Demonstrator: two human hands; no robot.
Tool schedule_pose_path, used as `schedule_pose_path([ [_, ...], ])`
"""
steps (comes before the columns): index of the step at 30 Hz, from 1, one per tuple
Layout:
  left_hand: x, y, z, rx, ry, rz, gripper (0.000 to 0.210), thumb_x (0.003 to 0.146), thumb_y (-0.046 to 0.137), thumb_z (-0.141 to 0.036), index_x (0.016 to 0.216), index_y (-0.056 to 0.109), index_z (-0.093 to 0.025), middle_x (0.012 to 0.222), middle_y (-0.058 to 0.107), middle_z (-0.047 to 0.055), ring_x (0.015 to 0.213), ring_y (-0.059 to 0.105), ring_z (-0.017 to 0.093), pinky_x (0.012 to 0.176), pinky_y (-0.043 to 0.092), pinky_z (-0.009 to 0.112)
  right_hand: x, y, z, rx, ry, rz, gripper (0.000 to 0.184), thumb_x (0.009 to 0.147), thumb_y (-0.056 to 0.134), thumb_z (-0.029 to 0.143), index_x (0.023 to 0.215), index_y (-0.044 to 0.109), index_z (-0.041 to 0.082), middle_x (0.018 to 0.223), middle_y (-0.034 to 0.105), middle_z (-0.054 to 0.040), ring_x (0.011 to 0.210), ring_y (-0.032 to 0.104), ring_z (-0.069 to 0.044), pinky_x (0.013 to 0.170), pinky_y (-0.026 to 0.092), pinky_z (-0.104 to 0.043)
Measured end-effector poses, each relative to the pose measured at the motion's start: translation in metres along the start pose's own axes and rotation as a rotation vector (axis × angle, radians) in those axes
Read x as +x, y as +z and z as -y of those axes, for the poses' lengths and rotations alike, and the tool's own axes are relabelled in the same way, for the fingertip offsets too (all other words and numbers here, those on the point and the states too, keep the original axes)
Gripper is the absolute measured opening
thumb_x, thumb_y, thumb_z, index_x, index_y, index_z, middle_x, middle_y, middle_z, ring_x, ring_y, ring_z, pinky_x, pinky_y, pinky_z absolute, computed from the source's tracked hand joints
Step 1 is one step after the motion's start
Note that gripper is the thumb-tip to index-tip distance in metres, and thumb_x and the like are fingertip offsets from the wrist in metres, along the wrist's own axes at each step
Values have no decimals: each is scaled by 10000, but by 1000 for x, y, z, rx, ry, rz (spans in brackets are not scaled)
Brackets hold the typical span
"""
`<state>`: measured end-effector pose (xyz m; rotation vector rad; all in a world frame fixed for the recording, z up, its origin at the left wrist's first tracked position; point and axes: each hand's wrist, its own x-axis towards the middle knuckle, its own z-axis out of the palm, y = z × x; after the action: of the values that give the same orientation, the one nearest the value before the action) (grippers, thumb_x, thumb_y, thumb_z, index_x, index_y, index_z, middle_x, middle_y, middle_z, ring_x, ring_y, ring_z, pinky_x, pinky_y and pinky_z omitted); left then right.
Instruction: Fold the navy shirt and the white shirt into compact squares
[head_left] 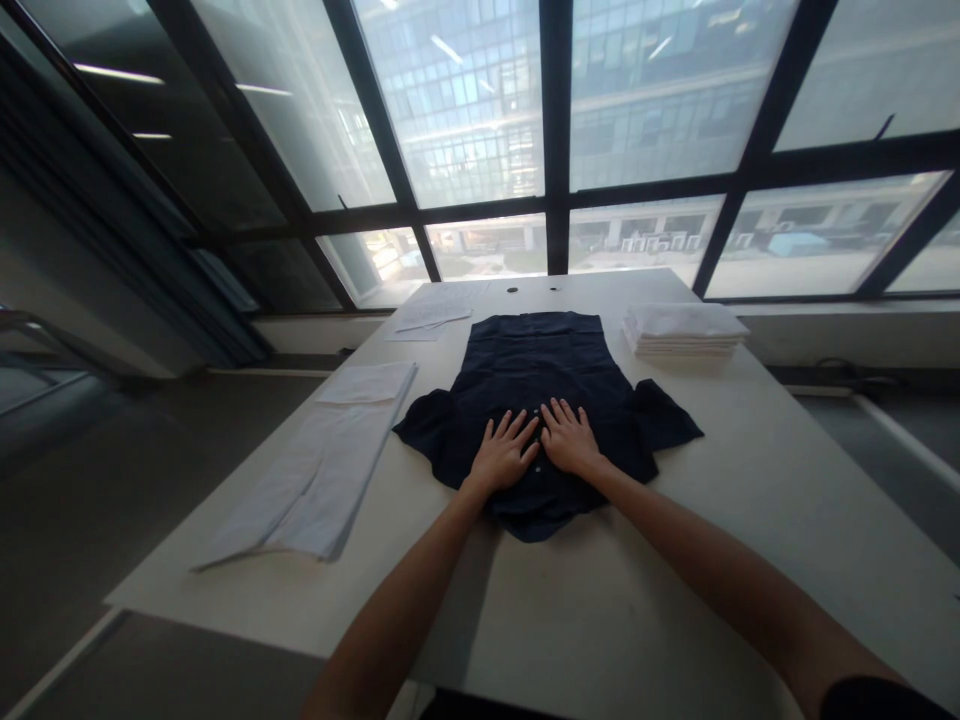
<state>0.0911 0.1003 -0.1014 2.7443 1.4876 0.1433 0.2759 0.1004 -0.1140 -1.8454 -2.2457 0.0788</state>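
Lying flat on the white worktop [750, 480], a dark navy shirt [540, 365] sits straight in front of the person, roughly midway between the side edges. Its long axis runs away from the body toward the windows [480, 100], close to square with the far edge. The far end finishes in a nearly straight line, while the near end tapers to a rounded tip that points back at the person; which end carries the collar I cannot tell. Short sleeves jut out to either side, and a few small pale buttons [538, 470] line up along that same axis.

Both the left hand [506, 455] and the right hand [568, 440] press palm down on the cloth, either side of the buttons, fingers spread wide and gripping nothing.

To the left lies a long white folded cloth [330, 450], slanting from near left to far right. A stack of white folded cloths [682, 330] sits beyond the shirt on the right. Sheets of paper [435, 312] rest at the far left, bearing marks too faint to read.
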Motion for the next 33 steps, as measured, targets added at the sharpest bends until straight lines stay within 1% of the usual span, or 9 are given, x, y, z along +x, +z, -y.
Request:
schedule_pose_path([
  [4, -2, 0, 1, -2, -6, -22, 591, 1049, 323, -540, 1607, 272, -354, 1674, 245, -14, 1553, 176, 293, 1233, 189, 586, 6, -3, -32, -7, 31, 17, 642, 1039, 296, 468, 1595, 327, 150, 1669, 243, -121, 1545, 180, -275, 1231, 147, -522],
  [9, -2, 3, 3, -21, -8, -26, 586, 1049, 315, -546, 1604, 279, -363, 1677, 234, -36, 1558, 156, 282, 1245, 174, 568, 10, -13, -109, -85, 220, 9, 662, 1042, 287, 480, 1596, 317, 119, 1665, 247, -146, 1544, 187, -278, 1236, 156, -500],
  [12, -2, 5, 3, -34, -14, -21, 585, 1048, 310, -552, 1601, 290, -363, 1675, 236, -40, 1559, 154, 276, 1248, 172, 562, 8, -18, -145, -99, 235, 6, 659, 1044, 281, 486, 1597, 317, 128, 1666, 248, -144, 1544, 189, -272, 1236, 176, -479],
  [16, -2, 4, 3, -50, -10, -28, 584, 1049, 300, -556, 1598, 299, -359, 1673, 245, -36, 1558, 161, 277, 1245, 175, 566, 6, -25, -161, -104, 184, -19, 626, 1053, 254, 458, 1599, 312, 157, 1675, 236, -117, 1547, 182, -255, 1231, 186, -506],
  [18, -2, 3, 3, -53, -9, -27, 582, 1049, 304, -551, 1597, 304, -354, 1672, 249, -32, 1556, 167, 281, 1243, 180, 569, 6, -28, -151, -137, 188, -73, 605, 1051, 265, 416, 1581, 344, 134, 1668, 248, -137, 1546, 177, -270, 1225, 159, -554],
  [21, -1, 1, 1, -48, -11, -25, 580, 1046, 322, -541, 1594, 316, -349, 1669, 263, -22, 1553, 179, 290, 1238, 190, 576, 8, -30, -110, -133, 223, -156, 595, 1041, 284, 365, 1555, 375, 79, 1656, 258, -180, 1546, 163, -295, 1216, 143, -583],
  [27, -5, 1, -9, -13, -16, -52, 573, 1048, 345, -491, 1587, 344, -298, 1662, 284, 20, 1546, 202, 294, 1232, 187, 594, 13, -9, -9, 41, 68, 6, 597, 1044, 274, 393, 1572, 365, 127, 1659, 264, -155, 1541, 188, -297, 1206, 185, -584],
  [30, -6, 2, -11, -12, -15, -45, 591, 1050, 330, -490, 1590, 336, -252, 1664, 279, 38, 1548, 201, 274, 1236, 188, 584, 11, 1, 9, 30, 29, 0, 586, 1049, 259, 375, 1572, 368, 134, 1653, 281, -153, 1539, 195, -295, 1211, 151, -586],
  [33, -5, 3, -10, -22, -14, -34, 608, 1049, 319, -514, 1596, 321, -249, 1666, 270, 32, 1550, 193, 262, 1242, 180, 575, 10, 4, 7, 21, 30, -6, 588, 1047, 276, 383, 1575, 367, 141, 1653, 285, -146, 1538, 200, -293, 1215, 152, -563],
])
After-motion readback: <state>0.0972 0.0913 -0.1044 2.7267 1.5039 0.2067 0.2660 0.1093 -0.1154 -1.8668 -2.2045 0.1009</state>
